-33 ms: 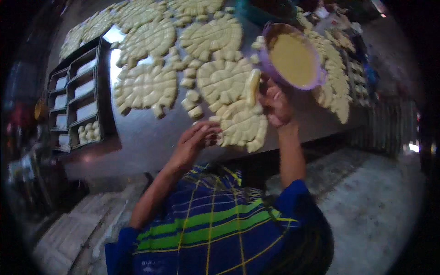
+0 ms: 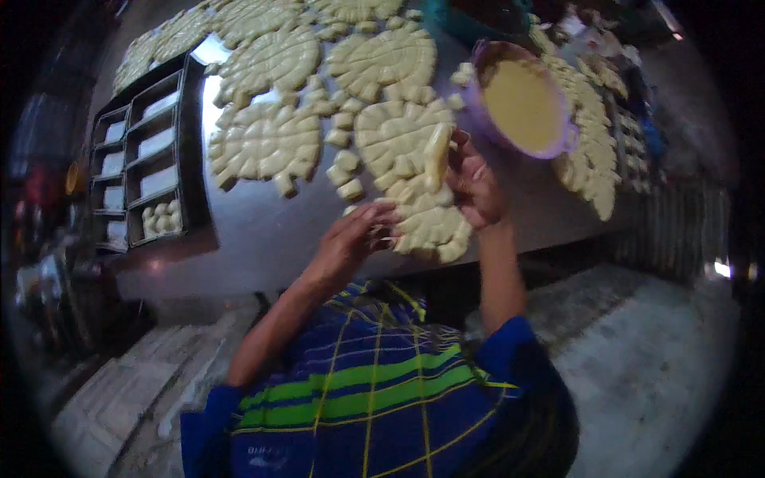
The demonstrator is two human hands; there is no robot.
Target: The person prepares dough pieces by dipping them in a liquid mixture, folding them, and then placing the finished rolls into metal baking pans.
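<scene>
My right hand (image 2: 478, 191) has its fingers closed round a pale yellow, elongated piece (image 2: 437, 159); I cannot tell whether it is dough or a coated brush. It stands over the join between a scored, rounded dough slab (image 2: 394, 131) and a smaller dough shape (image 2: 430, 227) at the near table edge. At the left side of that smaller shape is my left hand (image 2: 355, 235), its bent fingers apart and touching the dough's edge. Just beyond my right hand sits a purple bowl (image 2: 476, 103) of yellow liquid (image 2: 522, 107).
Several more dough slabs (image 2: 267, 143) and small dough pieces (image 2: 347, 163) cover the metal table (image 2: 271, 239). On the left stands a dark divided tin (image 2: 191, 119), with dough balls (image 2: 162, 219) in one compartment. Dough pieces (image 2: 590, 151) lie along the right, and a teal container (image 2: 470, 20) is at the back.
The whole table scene sits slightly further right in view. Both hands remain at the same near dough shape, and the elongated piece is still in my right hand.
</scene>
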